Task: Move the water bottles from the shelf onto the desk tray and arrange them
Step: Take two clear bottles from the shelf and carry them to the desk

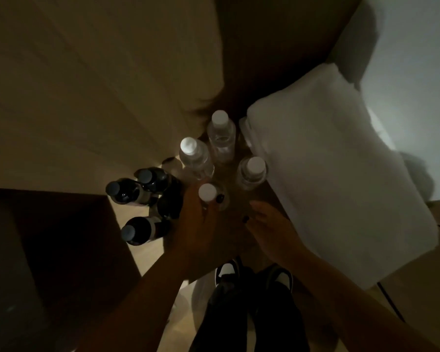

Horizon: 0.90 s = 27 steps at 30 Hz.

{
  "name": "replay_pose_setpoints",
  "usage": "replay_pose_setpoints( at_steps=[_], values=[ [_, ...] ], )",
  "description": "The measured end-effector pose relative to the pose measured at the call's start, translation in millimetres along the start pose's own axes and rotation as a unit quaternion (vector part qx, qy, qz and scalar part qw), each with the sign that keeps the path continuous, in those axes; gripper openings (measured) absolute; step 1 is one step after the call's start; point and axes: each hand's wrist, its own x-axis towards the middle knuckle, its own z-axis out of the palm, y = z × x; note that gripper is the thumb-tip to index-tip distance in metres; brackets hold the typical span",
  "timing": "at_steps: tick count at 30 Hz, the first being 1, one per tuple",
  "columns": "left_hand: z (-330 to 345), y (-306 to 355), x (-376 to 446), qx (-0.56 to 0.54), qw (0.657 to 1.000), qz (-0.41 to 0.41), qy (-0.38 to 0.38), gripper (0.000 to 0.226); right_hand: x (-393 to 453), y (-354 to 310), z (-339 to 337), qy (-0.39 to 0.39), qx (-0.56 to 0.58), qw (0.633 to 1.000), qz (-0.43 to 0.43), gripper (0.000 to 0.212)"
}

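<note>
Left hand (198,224) grips nearest water bottle (210,196).

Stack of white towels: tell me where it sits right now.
In the head view, the stack of white towels lies right of centre, directly right of the clear water bottles, just beyond the right hand.

Both forearms bare, no sleeves showing. Left hand (198,224) and right hand (272,229) have dark-polished nails; one on a left finger, one on a right fingertip visible. No rings or watch seen in the dim light. Dark trousers (252,313). Shoes (229,271) black with white toe panels.
</note>
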Motion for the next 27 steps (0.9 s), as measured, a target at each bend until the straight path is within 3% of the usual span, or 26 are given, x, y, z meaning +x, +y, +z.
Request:
replay_pose_setpoints(
  at_steps=[5,11,17,20,24,27],
  values=[
    [-14,6,13,-0.091,0.993,-0.064,0.05,0.032,12,-6,6,-0.036,-0.051,0.998,-0.027,0.054],
    [-41,41,1,-0.194,0.973,-0.098,0.071,0.031,15,-24,9,-0.075,-0.107,0.984,-0.124,0.091],
    [-54,62,4,-0.242,0.961,-0.122,0.057,0.019,17,-19,9,-0.057,-0.105,0.984,-0.129,0.074],
    [-54,65,10,-0.245,0.959,-0.135,0.047,0.015,12,-21,4,-0.073,-0.056,0.989,-0.113,0.069],
    [-35,71,10,-0.287,0.941,-0.177,-0.024,0.022,4,-22,0,-0.082,0.057,0.993,-0.07,0.065],
    [-18,71,9,-0.303,0.924,-0.228,-0.043,0.021,-5,-25,-2,-0.102,0.063,0.991,-0.064,0.056]
  ],
)
